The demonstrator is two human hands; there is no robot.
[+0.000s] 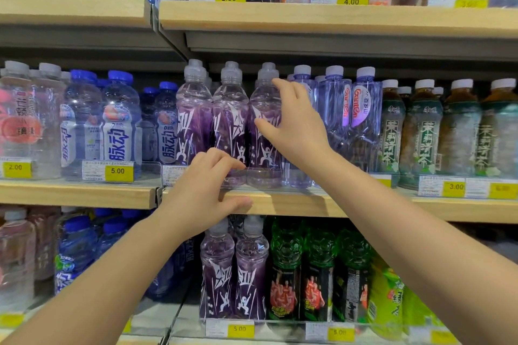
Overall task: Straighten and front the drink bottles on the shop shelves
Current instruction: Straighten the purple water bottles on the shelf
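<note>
Purple drink bottles (229,120) stood three abreast at the front of the middle shelf (294,204), touching side by side behind the clear rail (280,180). We had the right grip (297,131) wrapped round the right-hand bottle (263,103), thumb on its label and forefinger up by the neck. The left grip (204,190) was curled over the rail at the foot of the middle bottle, thumb on the wooden edge.

We judged the chief risk to be the tight packing. Twisting that bottle could drag its neighbour's label off square, or nudge the lilac water bottles (336,120) just beside the knuckles. Pulled too far forward, it might tip over the low rail.

All three bottles were capped and held violet liquid up to the shoulder. The water bottles looked full as well.
</note>
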